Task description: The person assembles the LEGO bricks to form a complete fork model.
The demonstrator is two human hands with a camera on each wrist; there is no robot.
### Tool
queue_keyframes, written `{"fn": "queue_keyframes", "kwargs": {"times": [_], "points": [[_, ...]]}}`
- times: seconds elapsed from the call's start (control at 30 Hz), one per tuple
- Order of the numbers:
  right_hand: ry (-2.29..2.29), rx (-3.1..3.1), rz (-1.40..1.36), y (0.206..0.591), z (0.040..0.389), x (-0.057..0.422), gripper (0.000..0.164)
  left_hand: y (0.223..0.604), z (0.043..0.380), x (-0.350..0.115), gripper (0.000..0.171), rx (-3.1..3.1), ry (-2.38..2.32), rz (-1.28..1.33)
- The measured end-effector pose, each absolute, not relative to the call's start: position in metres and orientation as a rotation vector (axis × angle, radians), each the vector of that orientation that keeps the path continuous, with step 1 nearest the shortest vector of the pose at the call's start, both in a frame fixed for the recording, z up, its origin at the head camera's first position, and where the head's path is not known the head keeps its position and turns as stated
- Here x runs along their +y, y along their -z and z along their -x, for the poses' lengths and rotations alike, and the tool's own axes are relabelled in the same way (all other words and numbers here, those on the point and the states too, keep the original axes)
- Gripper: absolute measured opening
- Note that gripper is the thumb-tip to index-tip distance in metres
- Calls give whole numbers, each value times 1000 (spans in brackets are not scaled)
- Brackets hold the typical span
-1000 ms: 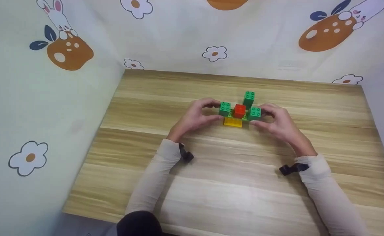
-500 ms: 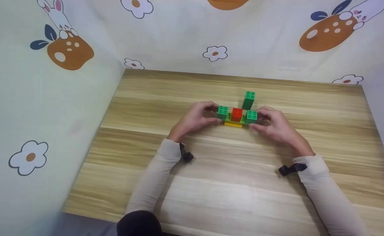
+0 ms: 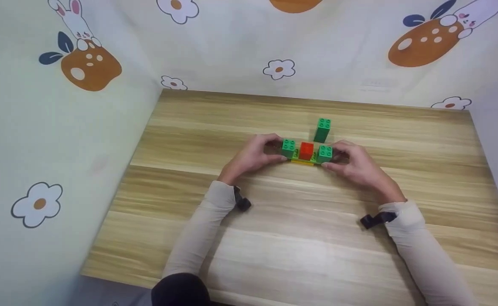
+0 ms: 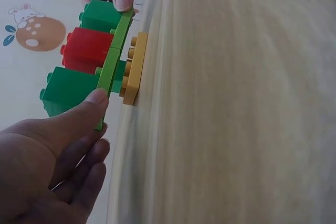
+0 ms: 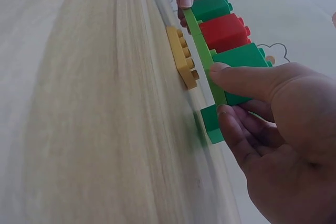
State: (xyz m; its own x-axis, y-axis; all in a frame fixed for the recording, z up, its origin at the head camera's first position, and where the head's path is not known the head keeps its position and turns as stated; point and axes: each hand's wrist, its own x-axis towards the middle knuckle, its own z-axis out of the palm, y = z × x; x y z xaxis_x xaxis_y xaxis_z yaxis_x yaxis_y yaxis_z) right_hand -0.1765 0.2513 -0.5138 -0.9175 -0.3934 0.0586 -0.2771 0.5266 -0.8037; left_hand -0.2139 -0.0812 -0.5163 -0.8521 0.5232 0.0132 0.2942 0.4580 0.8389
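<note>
Both hands hold a building-brick assembly by its ends. Its base is a long light green strip (image 4: 108,70). On the strip sit a red brick (image 3: 306,151) in the middle, a green brick (image 3: 288,146) at the left end and another green brick (image 3: 325,153) at the right. My left hand (image 3: 255,155) pinches the left end, thumb on the strip's near edge. At the right end, thumb and fingers of my right hand (image 3: 357,163) pinch likewise. Close beneath the strip, a yellow brick (image 4: 136,69) lies studs up on the table; a narrow gap shows in both wrist views.
A tall green block (image 3: 322,131) stands on the wooden table (image 3: 283,229) just behind the assembly. Patterned cloth (image 3: 227,46) hangs behind the table and along its left side. Each wrist wears a black camera mount.
Both hands have brought the assembly slightly toward the person and to the left. It now hides most of the yellow brick in the head view. The tall green block has not moved.
</note>
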Motion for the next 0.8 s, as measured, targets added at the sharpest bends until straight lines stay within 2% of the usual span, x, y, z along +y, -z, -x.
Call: {"fn": "queue_keyframes", "kwargs": {"times": [0.43, 0.8], "points": [[1374, 2590, 585, 518, 177, 252, 35, 522, 214, -80, 46, 2524, -1268, -728], [1395, 2579, 542, 520, 176, 250, 41, 523, 214, -78, 42, 2542, -1261, -732]]}}
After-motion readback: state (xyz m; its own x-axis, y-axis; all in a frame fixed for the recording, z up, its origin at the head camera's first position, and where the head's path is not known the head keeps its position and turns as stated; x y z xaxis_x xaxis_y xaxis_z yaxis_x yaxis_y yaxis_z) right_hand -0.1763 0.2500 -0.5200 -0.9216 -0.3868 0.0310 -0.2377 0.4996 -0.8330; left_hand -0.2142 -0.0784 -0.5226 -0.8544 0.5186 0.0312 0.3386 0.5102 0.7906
